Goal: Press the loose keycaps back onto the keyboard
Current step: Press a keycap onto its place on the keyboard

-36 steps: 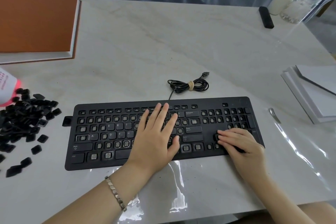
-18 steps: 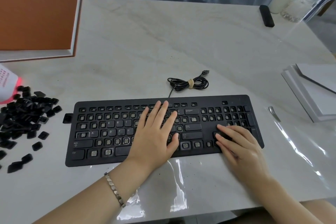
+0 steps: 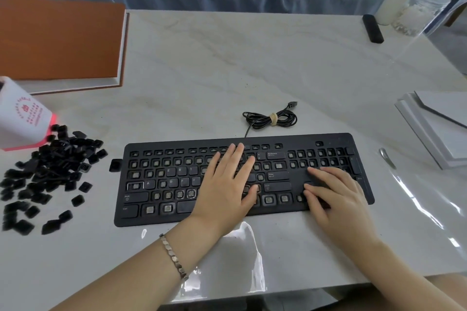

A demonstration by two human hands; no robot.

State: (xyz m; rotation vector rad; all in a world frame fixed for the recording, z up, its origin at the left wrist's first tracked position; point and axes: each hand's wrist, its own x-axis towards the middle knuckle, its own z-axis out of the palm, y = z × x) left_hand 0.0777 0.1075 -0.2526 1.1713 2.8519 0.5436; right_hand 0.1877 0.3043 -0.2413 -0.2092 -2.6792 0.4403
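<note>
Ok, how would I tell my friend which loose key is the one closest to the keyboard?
Find the black keyboard in the middle of the pale table. Look just off its left end, near the top corner, where one black keycap sits right beside the edge. It lies alone, while the other loose ones are heaped in a pile further left.

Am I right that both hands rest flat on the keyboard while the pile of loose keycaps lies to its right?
Not quite: the pile of loose keycaps lies to the left of the keyboard, not its right, as the head view shows. The left hand and the right hand do rest flat on the keyboard.
</note>
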